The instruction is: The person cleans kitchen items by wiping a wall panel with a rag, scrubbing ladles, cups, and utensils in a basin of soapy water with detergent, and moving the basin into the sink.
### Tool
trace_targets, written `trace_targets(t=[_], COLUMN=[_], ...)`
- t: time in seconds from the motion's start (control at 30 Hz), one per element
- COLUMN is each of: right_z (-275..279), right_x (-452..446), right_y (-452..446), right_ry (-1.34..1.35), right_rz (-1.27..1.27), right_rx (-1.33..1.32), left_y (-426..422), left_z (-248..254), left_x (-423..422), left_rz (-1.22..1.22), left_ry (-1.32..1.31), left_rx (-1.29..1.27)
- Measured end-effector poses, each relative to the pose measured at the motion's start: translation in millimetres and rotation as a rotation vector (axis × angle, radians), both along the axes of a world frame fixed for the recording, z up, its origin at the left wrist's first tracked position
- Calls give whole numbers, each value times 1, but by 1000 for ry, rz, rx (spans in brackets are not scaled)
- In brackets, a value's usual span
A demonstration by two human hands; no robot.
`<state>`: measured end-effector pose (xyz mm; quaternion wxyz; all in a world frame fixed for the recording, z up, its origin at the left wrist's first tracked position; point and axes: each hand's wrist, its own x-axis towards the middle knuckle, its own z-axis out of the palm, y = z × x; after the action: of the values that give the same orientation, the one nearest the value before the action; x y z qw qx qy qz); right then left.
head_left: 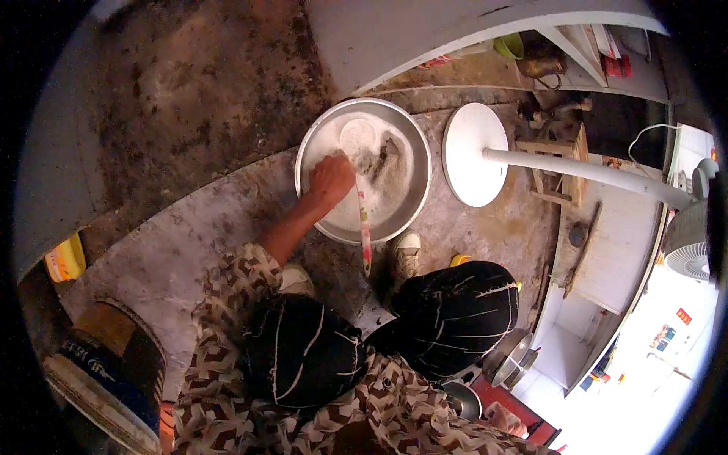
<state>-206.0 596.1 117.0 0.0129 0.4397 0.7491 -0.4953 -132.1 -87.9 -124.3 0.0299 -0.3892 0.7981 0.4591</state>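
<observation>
Floor (227, 220): stained, mottled grey, concrete-like; darker brown patches towards upper left. Pedestal fan (599, 173) at right: smooth white disc base, straight pole, ribbed round grille. Dark, rounded container (114, 364) lower left, with pale characters on a blue band, too blurred to read; contents can't be told. Wide, round metal basin (424, 171) on the floor just ahead of the shoes (407, 254), dull silver rim. Inside: whitish contents (334, 216), grainy or frothy, can't tell which; greyer, uneven patch right of centre. Wooden stool (561, 171), rough and square-edged, behind the fan base. Long-handled scoop (365, 235) in the basin: round pale bowl, slim handle with red and green floral print, its end hanging past the near rim. Left hand (331, 180) inside the basin, fingers drawn together, beside the handle; can't tell whether it grips anything. Right hand (504, 419) low at right, near a red surface (516, 402); its grip can't be told. Small red label (684, 315) far right, illegible.
</observation>
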Motion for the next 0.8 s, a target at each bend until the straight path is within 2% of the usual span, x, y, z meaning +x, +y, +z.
trace_targets(t=[0.07,0.2,0.3,0.37,0.43,0.5,0.53,0.6,0.63,0.67,0.73,0.8], right_z=[11,35,43,34,14,-11,-28,-65,-82,-99,-142,-218], right_x=[-6,-30,-67,-89,-97,-93,-92,-96,-93,-89,-84,-81], right_y=[-9,-60,-159,-248,-341,-423,-451,-501,-521,-539,-569,-574], right_ry=[-50,-290,-525,-571,-498,-268,-176,-28,109,258,131,327], right_rz=[28,223,593,907,1192,1407,1547,2083,2246,2391,2321,2226], right_rx=[20,98,133,108,56,72,-126,146,369,604,636,789], left_y=[2,-3,-7,-8,1,7,14,32,21,18,14,16], left_z=[-22,-20,5,13,19,29,9,-55,-10,7,23,-25], left_x=[-3,1,17,23,27,25,25,27,25,21,16,13], left_rz=[-14,34,189,193,184,184,115,-31,53,108,218,32], left_ry=[31,128,309,235,107,-65,8,142,-36,-71,-136,-121], left_rx=[-1,73,231,72,-5,-20,-205,-572,-81,-26,79,-100])
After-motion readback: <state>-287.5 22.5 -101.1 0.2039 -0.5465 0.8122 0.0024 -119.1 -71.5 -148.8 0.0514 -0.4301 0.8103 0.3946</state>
